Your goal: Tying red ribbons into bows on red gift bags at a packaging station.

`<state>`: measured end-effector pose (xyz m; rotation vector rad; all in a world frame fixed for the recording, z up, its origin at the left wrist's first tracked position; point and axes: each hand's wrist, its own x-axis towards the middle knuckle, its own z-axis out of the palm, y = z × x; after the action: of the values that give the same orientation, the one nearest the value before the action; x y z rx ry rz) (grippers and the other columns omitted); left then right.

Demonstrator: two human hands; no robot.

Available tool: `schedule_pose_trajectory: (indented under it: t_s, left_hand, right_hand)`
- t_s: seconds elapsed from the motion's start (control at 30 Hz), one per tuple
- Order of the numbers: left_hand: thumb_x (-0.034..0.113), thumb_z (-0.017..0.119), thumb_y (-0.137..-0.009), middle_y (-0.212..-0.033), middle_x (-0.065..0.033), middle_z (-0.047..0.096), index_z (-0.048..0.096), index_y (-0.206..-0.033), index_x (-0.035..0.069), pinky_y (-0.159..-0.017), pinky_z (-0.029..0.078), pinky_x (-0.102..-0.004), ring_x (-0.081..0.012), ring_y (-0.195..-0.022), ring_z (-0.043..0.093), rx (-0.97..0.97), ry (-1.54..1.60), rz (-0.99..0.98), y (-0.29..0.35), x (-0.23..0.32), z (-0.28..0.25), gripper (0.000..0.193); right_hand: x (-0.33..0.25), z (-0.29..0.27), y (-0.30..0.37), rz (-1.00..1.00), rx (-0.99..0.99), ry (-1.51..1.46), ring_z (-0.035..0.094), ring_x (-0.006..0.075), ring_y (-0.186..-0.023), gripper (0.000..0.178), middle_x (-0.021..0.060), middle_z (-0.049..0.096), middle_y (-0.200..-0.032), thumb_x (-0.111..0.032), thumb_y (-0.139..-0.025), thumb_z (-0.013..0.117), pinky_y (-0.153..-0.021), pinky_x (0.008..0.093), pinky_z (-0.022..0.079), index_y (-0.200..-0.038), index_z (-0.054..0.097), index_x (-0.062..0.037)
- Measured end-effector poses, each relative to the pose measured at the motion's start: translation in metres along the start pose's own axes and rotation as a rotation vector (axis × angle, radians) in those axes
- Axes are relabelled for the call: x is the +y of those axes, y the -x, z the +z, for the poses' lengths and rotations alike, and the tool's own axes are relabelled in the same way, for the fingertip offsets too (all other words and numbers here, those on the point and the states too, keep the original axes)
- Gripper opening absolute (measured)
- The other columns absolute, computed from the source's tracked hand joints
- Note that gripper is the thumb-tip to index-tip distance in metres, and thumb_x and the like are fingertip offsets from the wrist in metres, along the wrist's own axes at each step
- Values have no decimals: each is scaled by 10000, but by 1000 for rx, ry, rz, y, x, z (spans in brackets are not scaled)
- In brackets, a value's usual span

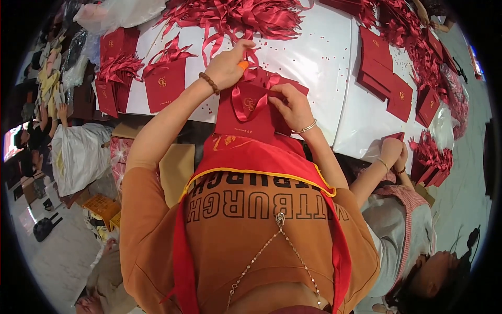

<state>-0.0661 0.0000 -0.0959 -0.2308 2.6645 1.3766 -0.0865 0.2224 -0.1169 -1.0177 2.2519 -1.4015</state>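
Observation:
A red paper gift bag (241, 123) with a gold emblem stands at the table's front edge, against my red apron. Its satin ribbon handle (238, 104) loops down over the front. My right hand (293, 106) pinches the bag's upper right edge between thumb and fingers. Above the bag, my left hand (227, 67) is closed on a red ribbon (252, 58); an orange cover sits on one finger. Part of the ribbon is hidden behind that hand. More red bag panels show behind the one I hold.
A large heap of red ribbons (251, 20) lies at the back. Finished-looking bags (165, 86) stand on the left, and stacked bags (375, 60) lie on the right. Small red dots dot the white table (319, 63). At my right, a co-worker's hands (392, 153) hold a red piece.

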Motion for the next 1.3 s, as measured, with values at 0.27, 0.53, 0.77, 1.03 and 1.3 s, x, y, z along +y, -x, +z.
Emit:
schedule_pose_trajectory:
  t_s: [0.27,0.53,0.77,1.03,1.3]
  left_hand:
    - [87,495,-760,-705,-133,605,456,-1129,76,-615,447,-357,-255,-657,588,108,-251,-66,3,-8,-2,371]
    - [202,539,-727,-662,-72,613,620,-802,37,-594,440,-277,-160,-603,563,-144,104,-58,-8,0,10,198]
    - [288,595,-790,-528,21,477,598,-630,37,-450,298,-246,-74,-483,396,-508,-69,-173,-28,6,14,297]
    - [273,609,-797,-491,60,399,580,-628,64,-411,224,-218,-46,-433,303,-294,141,-148,-25,15,12,270]
    - [304,532,-868,-971,-27,559,448,-1173,94,-573,426,-209,-82,-746,536,131,583,-233,-31,-13,-12,380]
  right_hand:
    - [1,0,3,35,14,36,554,310,-807,223,139,558,-881,-79,-763,596,-690,347,450,-974,547,-27]
    - [-8,1,-2,-7,-4,17,550,308,-777,208,130,549,-849,-94,-768,592,-669,356,442,-964,553,-37]
    - [-14,3,-1,-74,-37,215,520,282,-855,226,92,549,-821,-98,-753,609,-720,340,423,-971,563,-60]
    - [1,19,4,73,87,-296,507,154,-745,348,46,576,-933,-85,-728,637,-662,260,416,-1067,556,-96]
    - [11,22,2,185,31,-391,499,91,-828,373,34,545,-1045,-63,-753,636,-708,223,423,-1107,518,-56]
